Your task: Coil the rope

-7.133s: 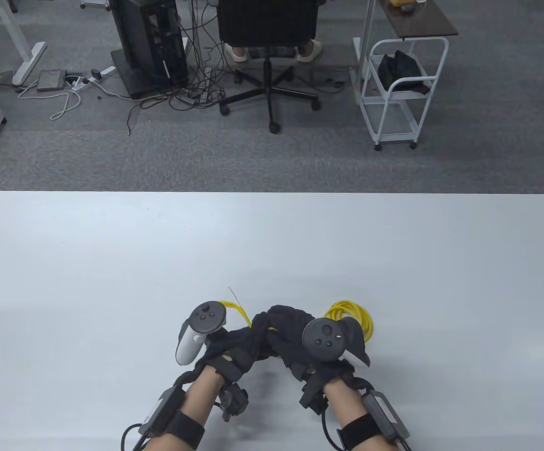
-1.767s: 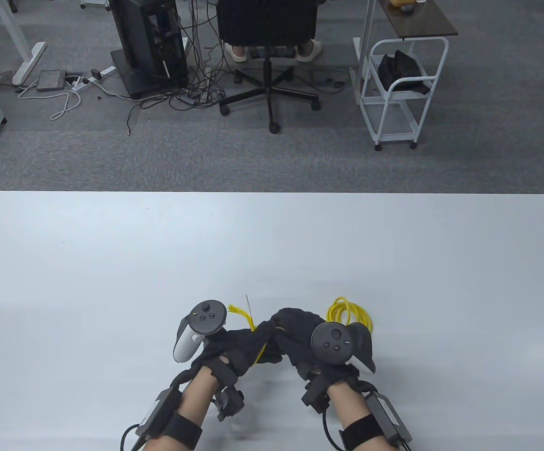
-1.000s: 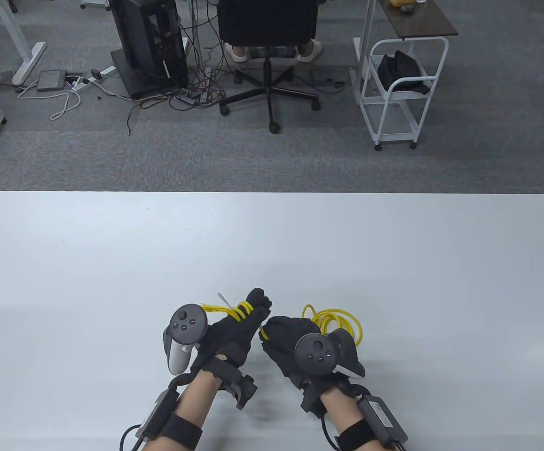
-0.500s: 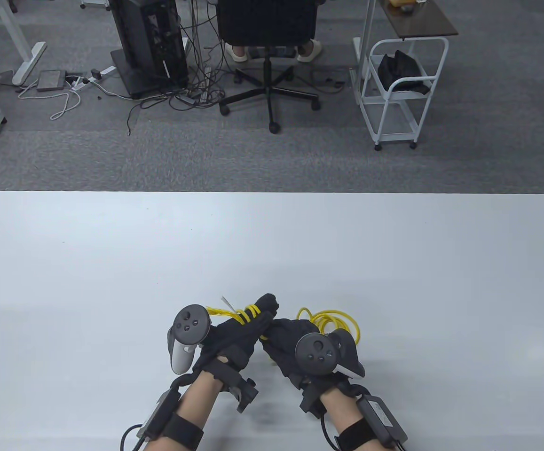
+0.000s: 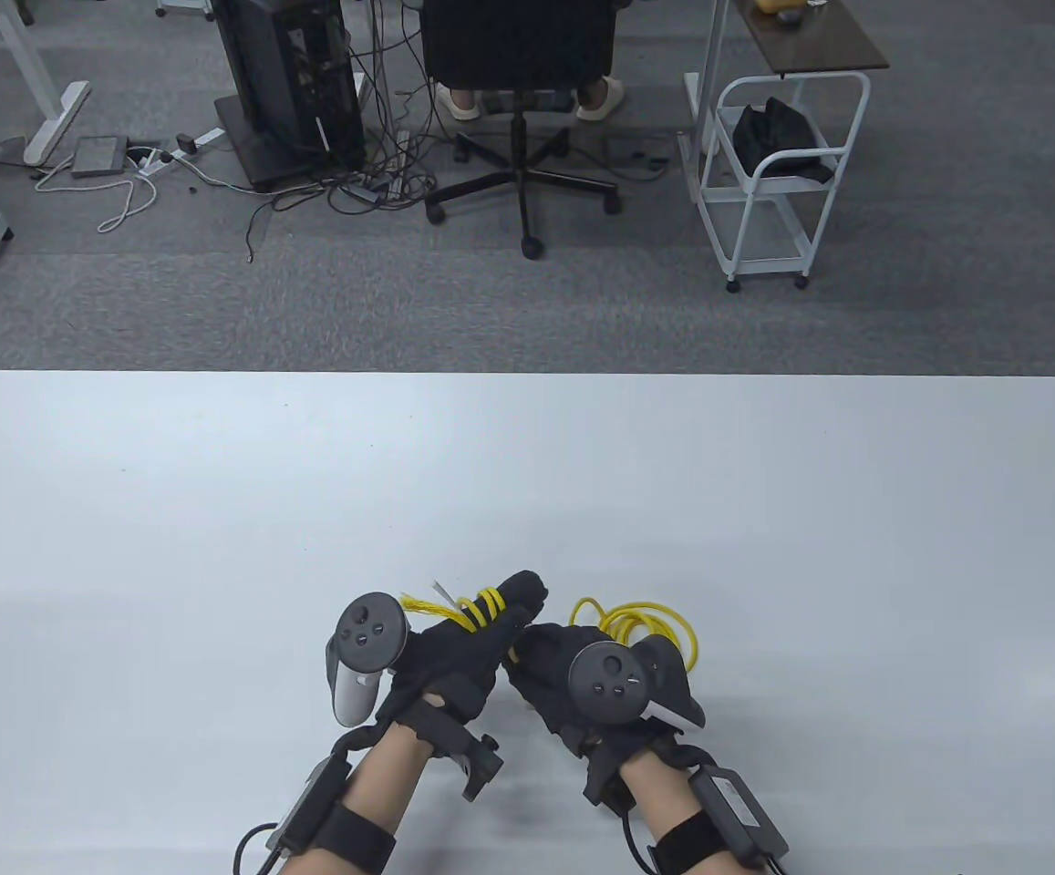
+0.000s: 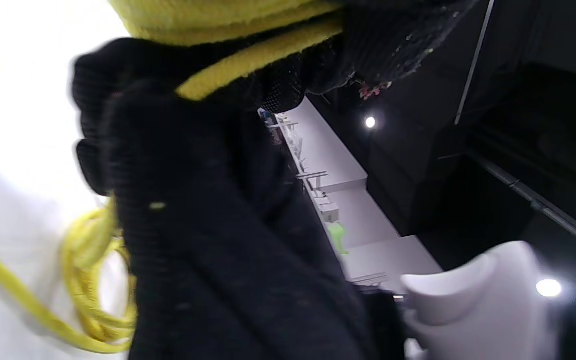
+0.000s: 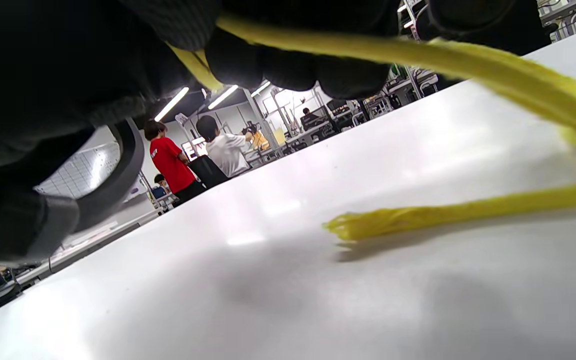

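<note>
A thin yellow rope (image 5: 646, 620) lies in loose loops on the white table (image 5: 217, 510) just beyond my right hand. Several turns of it (image 5: 481, 606) are wound around the fingers of my left hand (image 5: 491, 620), with a frayed end (image 5: 418, 602) sticking out to the left. My right hand (image 5: 550, 656) sits next to the left and pinches the strand that runs to the loops. The right wrist view shows the strand (image 7: 368, 47) passing under my fingers (image 7: 288, 65) and a frayed end (image 7: 348, 227) lying on the table. The left wrist view shows rope turns (image 6: 228, 20) over my glove.
Both hands work near the table's front edge, at its middle. Beyond the far edge are an office chair (image 5: 518, 55), a computer tower (image 5: 290, 82) with cables, and a white cart (image 5: 773, 173).
Over the last second my left hand has stayed wrapped in rope turns and shifted slightly right. The right hand has barely moved. The loose loops have shrunk a little.
</note>
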Available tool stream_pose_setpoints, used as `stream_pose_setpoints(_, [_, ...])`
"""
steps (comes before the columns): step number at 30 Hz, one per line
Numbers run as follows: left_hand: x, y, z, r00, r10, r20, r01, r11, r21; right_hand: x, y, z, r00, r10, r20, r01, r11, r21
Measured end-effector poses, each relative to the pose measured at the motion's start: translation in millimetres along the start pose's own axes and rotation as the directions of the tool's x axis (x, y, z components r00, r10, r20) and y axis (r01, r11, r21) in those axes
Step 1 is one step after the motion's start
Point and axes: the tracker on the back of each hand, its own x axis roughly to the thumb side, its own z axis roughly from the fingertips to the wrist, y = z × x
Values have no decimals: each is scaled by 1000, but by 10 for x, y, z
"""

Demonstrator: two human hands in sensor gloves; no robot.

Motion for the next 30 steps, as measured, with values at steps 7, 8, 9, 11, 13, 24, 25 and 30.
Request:
stream_pose_setpoints(7, [-21, -65, -14, 961, 274, 19, -272, 959, -77, -134, 12, -10, 998, 8, -56, -5, 998, 61])
stream_pose_setpoints(8, [-20, -77, -22, 963, 267, 17, -264, 959, -99, -149, 8, -11, 998, 10, -60, -6, 998, 65])
stream_pose_setpoints(9, [-19, -86, -28, 967, 254, 16, -251, 961, -114, -159, 7, -11, 998, 12, -64, -8, 998, 68])
stream_pose_setpoints(11, [-9, -108, -42, 981, 194, 24, -188, 969, -163, -180, 8, -12, 997, 18, -69, -13, 996, 83])
stream_pose_setpoints(13, [5, -132, -53, 988, 150, 27, -142, 970, -196, -205, 4, -12, 996, 36, -76, -29, 995, 93])
stream_pose_setpoints(24, [-48, -231, -97, 996, 50, -78, -78, 913, -400, -321, -189, 39, 991, 58, -124, -62, 998, -21])
stream_pose_setpoints(25, [-61, -233, -99, 994, 32, -102, -73, 902, -425, -328, -209, 45, 990, 61, -127, -66, 997, -34])
stream_pose_setpoints(30, [-96, -239, -104, 989, -47, -142, -26, 878, -478, -324, -260, 61, 990, 66, -128, -76, 994, -76])
